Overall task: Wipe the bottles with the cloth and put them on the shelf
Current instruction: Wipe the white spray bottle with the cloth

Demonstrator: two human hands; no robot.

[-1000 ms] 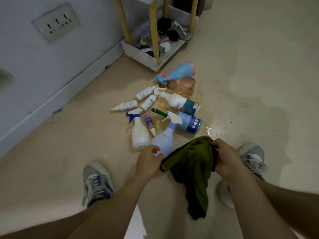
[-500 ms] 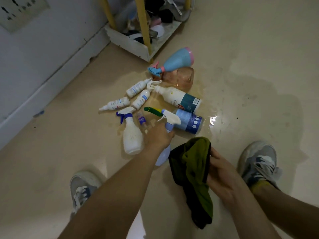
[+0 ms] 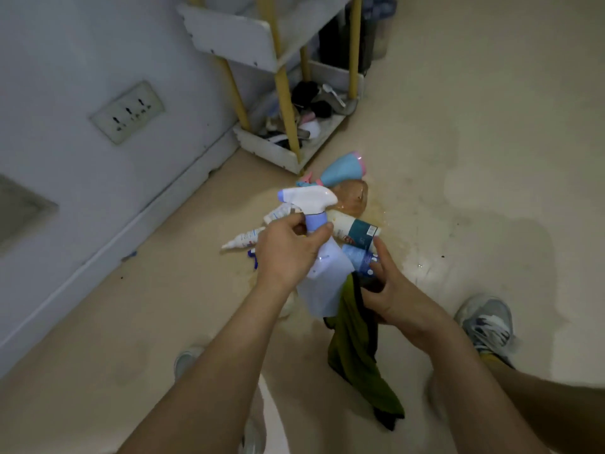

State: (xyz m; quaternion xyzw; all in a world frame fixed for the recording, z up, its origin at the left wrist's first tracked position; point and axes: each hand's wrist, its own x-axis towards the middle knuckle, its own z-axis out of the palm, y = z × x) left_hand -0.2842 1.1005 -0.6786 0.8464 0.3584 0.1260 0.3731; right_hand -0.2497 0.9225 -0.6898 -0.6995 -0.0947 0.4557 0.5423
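Observation:
My left hand (image 3: 289,253) grips the neck of a pale lilac spray bottle (image 3: 322,283) with a white trigger head, lifted off the floor. My right hand (image 3: 391,291) holds a green cloth (image 3: 355,348) against the bottle's lower side; the cloth hangs down below. More bottles lie on the floor behind: a blue and pink sprayer (image 3: 342,167), a brownish clear bottle (image 3: 352,194), a white bottle with a teal label (image 3: 355,229), a blue-labelled one (image 3: 360,258) and small white bottles (image 3: 244,239). The yellow-legged shelf (image 3: 278,40) stands beyond them.
The shelf's bottom tray (image 3: 271,150) holds several small items. A white wall with a socket plate (image 3: 127,111) runs along the left. My shoes (image 3: 487,326) stand on the beige floor, which is wet near the bottles.
My left hand took the lilac spray bottle by the neck and raised it from the floor. My right hand brought the cloth up against it. The view tilted up toward the shelf.

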